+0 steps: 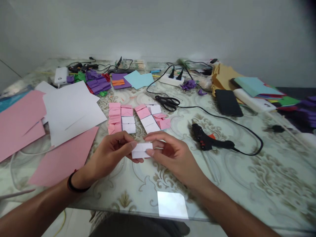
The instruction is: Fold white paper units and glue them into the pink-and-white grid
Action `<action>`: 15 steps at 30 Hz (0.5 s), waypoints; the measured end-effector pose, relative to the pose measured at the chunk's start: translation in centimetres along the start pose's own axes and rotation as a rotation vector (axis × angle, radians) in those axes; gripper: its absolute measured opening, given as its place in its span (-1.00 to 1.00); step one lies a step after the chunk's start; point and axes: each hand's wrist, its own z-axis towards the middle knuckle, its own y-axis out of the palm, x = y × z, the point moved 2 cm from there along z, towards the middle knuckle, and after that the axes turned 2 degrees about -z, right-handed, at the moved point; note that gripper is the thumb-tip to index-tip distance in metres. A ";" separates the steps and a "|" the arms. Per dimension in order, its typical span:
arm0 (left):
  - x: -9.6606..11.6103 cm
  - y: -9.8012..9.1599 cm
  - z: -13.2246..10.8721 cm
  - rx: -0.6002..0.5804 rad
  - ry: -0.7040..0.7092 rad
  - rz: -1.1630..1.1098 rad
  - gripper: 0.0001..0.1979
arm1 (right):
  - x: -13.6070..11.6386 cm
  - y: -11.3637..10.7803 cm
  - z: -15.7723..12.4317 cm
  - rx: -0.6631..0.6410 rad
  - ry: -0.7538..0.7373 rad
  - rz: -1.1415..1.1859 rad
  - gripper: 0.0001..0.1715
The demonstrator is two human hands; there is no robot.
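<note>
Between my two hands is a small folded white piece of paper (142,150), held above the table. My left hand (112,153) pinches its left end with the thumb on top. From the other side, my right hand (170,153) grips the right end between thumb and fingers. Just beyond my hands lie rows of folded pink pieces (115,113) and folded white pieces (128,124). A second cluster of pink and white pieces (150,123) sits to their right. Near the table's front edge rests a white paper square (172,204).
White sheets (71,112) and pink sheets (66,158) spread over the left side. Black scissors (168,103) lie past the folded pieces. A black glue gun (209,138) with a looping cord is at right, near a black phone (228,103). A power strip (172,79) stands behind.
</note>
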 end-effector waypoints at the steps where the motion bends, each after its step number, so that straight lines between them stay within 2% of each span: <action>1: -0.1 -0.1 0.1 0.001 0.004 -0.014 -0.79 | -0.1 0.0 0.0 -0.011 -0.037 -0.017 -0.76; 8: -0.6 -0.4 0.1 -0.043 0.009 -0.028 -0.76 | -0.4 -0.2 0.0 -0.054 -0.146 -0.110 -0.70; 15: -0.1 -0.1 -0.3 -0.084 -0.004 0.029 -0.78 | -1.0 -0.4 0.0 0.000 -0.137 -0.210 -0.87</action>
